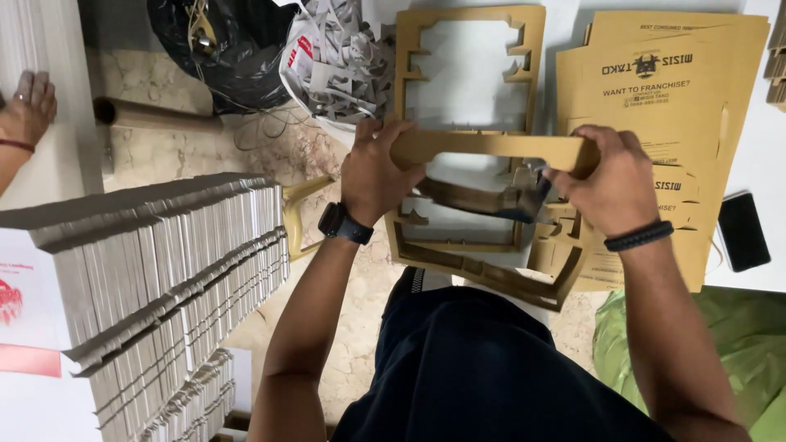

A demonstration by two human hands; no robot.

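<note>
My left hand (pixel 372 173) and my right hand (pixel 614 184) each gripped an end of a brown cardboard frame with its middle cut out (pixel 491 150), held flat above more such frames. A stack of printed brown cardboard sheets (pixel 663 90) lay at the white desk's (pixel 757 155) near edge, a black phone (pixel 743 232) beside it. Rows of grey-edged flat cardboard stacks (pixel 164 262) stood left of me, a black plastic bag (pixel 237 49) beyond on the marble floor (pixel 188 147). Another person's hand (pixel 29 106) rested at the far left.
</note>
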